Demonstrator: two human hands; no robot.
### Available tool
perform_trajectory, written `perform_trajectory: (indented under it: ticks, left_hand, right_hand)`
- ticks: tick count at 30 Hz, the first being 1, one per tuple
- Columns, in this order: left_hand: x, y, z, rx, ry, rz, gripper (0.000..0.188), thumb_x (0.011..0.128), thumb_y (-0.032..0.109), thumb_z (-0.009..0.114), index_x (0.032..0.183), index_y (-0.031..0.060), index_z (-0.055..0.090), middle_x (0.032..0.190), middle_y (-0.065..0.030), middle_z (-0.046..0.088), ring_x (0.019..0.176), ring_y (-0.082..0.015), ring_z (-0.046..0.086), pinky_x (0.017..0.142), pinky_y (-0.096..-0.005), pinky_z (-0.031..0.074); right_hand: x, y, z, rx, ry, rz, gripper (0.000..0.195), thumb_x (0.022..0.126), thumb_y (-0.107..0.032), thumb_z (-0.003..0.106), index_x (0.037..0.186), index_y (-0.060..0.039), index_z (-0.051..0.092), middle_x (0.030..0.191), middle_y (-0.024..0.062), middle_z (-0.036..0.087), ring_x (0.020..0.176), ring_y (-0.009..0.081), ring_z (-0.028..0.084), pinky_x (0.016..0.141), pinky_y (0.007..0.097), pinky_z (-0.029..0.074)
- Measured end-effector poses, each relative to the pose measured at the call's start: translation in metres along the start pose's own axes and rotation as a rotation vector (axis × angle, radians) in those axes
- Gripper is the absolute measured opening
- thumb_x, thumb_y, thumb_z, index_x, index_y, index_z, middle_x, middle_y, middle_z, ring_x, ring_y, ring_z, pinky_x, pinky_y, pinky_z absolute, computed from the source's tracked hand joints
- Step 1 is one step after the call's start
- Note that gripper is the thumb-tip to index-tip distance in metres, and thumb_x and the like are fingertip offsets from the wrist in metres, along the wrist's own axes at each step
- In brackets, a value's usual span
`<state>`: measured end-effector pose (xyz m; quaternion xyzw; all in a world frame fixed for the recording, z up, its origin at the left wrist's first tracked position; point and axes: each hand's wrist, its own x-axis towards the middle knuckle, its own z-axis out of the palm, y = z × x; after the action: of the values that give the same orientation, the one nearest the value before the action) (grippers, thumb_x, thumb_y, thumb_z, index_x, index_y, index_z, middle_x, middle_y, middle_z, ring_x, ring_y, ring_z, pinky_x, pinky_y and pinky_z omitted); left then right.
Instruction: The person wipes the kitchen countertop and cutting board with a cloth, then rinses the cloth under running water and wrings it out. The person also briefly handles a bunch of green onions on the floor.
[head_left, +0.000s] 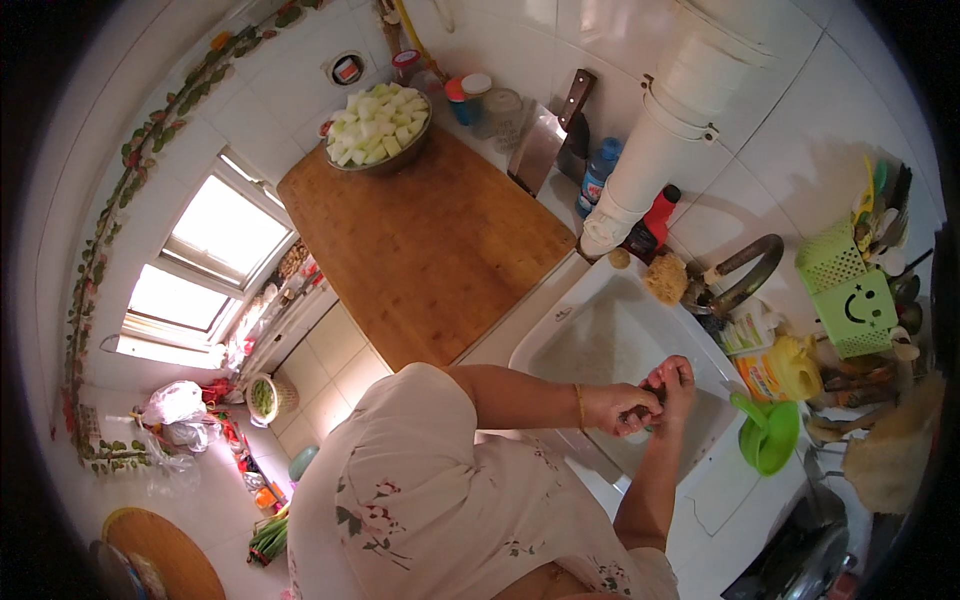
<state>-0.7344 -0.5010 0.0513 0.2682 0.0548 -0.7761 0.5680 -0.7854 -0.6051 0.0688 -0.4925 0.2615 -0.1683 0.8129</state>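
Note:
Over the white sink (585, 330), my left hand (621, 410) and my right hand (673, 384) press together with curled fingers. A yellow bracelet (580, 406) circles my left wrist. Something dark shows between the palms, and a small green spot peeks out below them; too little is visible to name either. Shallow water seems to lie in the basin below. A curved metal faucet (754, 262) rises at the sink's far right corner. Near it on the rim rests a tan fibrous scrubber (665, 279).
A wooden cutting board (420, 240) bears a metal bowl (397, 161) of pale cubed vegetable (379, 124). A cleaver (541, 142) leans by the wall, near a white pipe (660, 142). Right of the sink are a green plastic ladle (772, 439), a yellow bottle (780, 367) and a green utensil holder (847, 300).

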Motion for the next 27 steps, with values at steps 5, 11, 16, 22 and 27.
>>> perform_trajectory:
  ticks: [5,11,16,22,27]
  left_hand:
    - [0.008,-0.005,-0.013,0.353,0.26,0.095,0.019,0.073,0.019,0.062,0.064,0.0111,0.047,0.052,0.0006,0.041,0.037,-0.0082,0.034,0.033,-0.0251,0.021]
    - [0.028,-0.008,-0.041,0.713,0.404,0.224,0.023,0.066,0.02,0.066,0.06,0.0064,0.049,0.052,-0.0029,0.046,0.04,-0.0122,0.041,0.035,-0.0336,0.028]
    - [0.036,-0.016,-0.049,1.096,0.523,0.509,0.031,0.065,0.026,0.068,0.069,-0.0024,0.058,0.067,-0.0156,0.061,0.063,-0.0275,0.059,0.057,-0.0392,0.045]
    - [0.032,-0.014,-0.041,1.551,0.638,0.553,0.034,0.07,0.027,0.064,0.088,-0.0014,0.06,0.083,-0.0226,0.064,0.08,-0.0377,0.062,0.071,-0.042,0.048]
    - [0.013,-0.009,-0.023,2.008,0.611,0.559,0.026,0.074,0.022,0.061,0.088,-0.0004,0.058,0.078,-0.0208,0.063,0.078,-0.0353,0.063,0.069,-0.0453,0.049]
  right_hand:
    - [0.011,0.031,-0.017,-0.184,0.105,-0.07,0.014,0.087,-0.013,0.059,0.079,-0.0055,0.05,0.06,-0.0004,0.045,0.048,0.0089,0.043,0.043,0.0249,0.038]
    - [0.016,0.055,-0.024,-0.514,0.174,-0.339,0.016,0.085,-0.012,0.061,0.076,-0.0034,0.051,0.055,0.001,0.047,0.044,0.0094,0.042,0.043,0.0252,0.036]
    - [0.005,0.051,-0.017,-0.825,0.206,-0.519,0.012,0.083,-0.01,0.061,0.079,0.0007,0.056,0.066,0.0083,0.056,0.059,0.0172,0.051,0.058,0.0311,0.044]
    - [0.016,0.08,-0.034,-0.524,0.549,-0.524,0.014,0.085,-0.012,0.059,0.078,-0.0009,0.054,0.064,0.0071,0.055,0.055,0.0173,0.048,0.054,0.0311,0.043]
    - [-0.004,0.075,-0.027,0.519,0.695,-0.083,0.024,0.089,-0.019,0.052,0.07,-0.0108,0.042,0.052,-0.0009,0.039,0.047,0.0105,0.039,0.046,0.024,0.037]
